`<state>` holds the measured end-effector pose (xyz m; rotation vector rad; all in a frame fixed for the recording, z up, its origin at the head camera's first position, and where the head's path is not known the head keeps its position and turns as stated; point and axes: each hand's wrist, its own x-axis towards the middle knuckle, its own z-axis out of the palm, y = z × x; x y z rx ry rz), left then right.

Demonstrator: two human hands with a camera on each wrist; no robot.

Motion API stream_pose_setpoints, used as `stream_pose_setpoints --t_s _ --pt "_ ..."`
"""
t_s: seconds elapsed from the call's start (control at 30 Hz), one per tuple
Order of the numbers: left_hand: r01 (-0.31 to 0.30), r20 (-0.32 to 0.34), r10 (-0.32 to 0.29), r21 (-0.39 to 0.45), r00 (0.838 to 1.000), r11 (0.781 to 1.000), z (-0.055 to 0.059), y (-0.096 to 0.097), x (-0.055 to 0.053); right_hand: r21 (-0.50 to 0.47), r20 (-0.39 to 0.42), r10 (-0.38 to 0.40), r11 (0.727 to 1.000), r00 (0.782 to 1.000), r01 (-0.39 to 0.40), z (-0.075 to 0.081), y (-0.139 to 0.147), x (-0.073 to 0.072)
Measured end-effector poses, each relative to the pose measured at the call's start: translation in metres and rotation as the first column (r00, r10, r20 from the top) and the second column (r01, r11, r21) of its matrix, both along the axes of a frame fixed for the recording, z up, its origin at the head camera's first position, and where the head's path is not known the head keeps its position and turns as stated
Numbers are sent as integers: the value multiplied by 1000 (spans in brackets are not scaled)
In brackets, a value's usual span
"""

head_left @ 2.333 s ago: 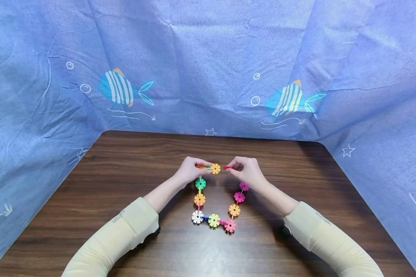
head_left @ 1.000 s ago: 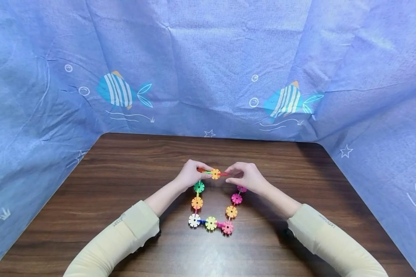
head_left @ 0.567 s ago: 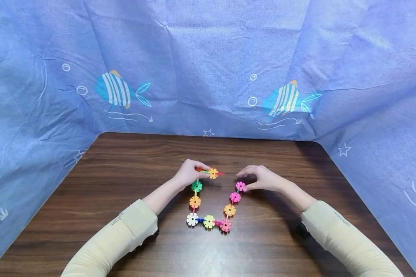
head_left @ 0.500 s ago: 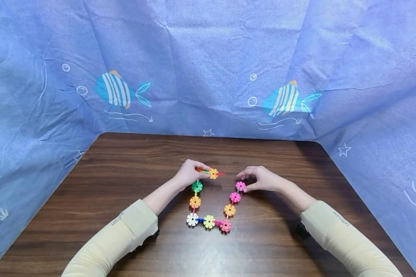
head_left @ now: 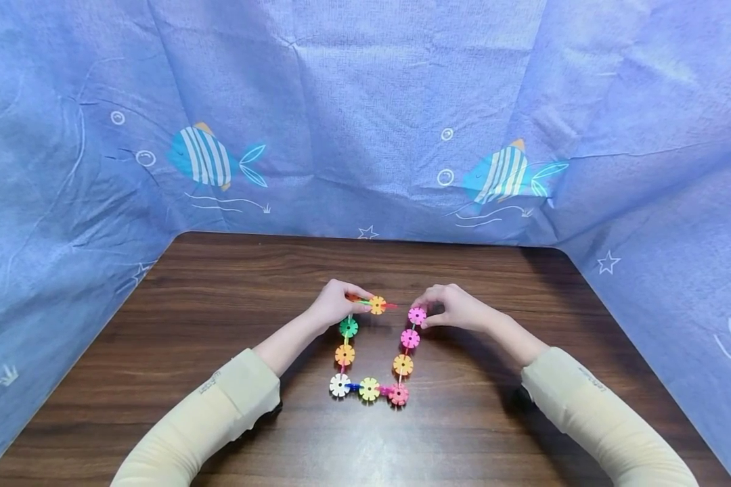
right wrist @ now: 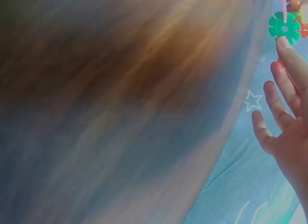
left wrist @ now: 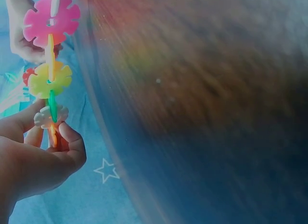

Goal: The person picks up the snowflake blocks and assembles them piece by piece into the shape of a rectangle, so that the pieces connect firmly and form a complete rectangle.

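A chain of slotted snowflake discs in several colours forms a rough square, with a gap at its far right corner. In the head view my left hand (head_left: 335, 306) pinches the far left stretch, beside an orange disc (head_left: 377, 305) from which a red disc (head_left: 391, 306) sticks out edge-on. My right hand (head_left: 453, 308) grips the pink end disc (head_left: 417, 316), a little right of the red one and apart from it. The left wrist view shows thumb and fingers pinching the chain near a pale disc (left wrist: 45, 117). A fingertip meets a green disc (right wrist: 285, 28) in the right wrist view.
The near side of the chain, with a white disc (head_left: 340, 385) at its left corner, lies toward me on the brown wooden table (head_left: 268, 264). A blue fish-print curtain (head_left: 365, 135) encloses the table's back and sides.
The right hand let go of the red disc, which stays joined to the orange disc. It moved to the pink end disc and has carried that end up and left, nearer the red disc.
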<state>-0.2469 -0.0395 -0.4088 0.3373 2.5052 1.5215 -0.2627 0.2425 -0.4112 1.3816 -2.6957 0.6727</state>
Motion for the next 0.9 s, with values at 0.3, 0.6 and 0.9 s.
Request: stream_pose_setpoints --t_s 0.3,0.6,0.9 --pt "12 7 -12 5 1000 1000 1 2 0 -56 -54 11 998 998 -14 8 -10 -1" --pt "6 12 -6 12 1000 1000 0 4 0 -83 -50 31 996 998 -35 12 -13 1" --pt "8 -14 -8 10 1000 1000 1 7 1 -81 -64 66 994 996 -71 14 -17 2"
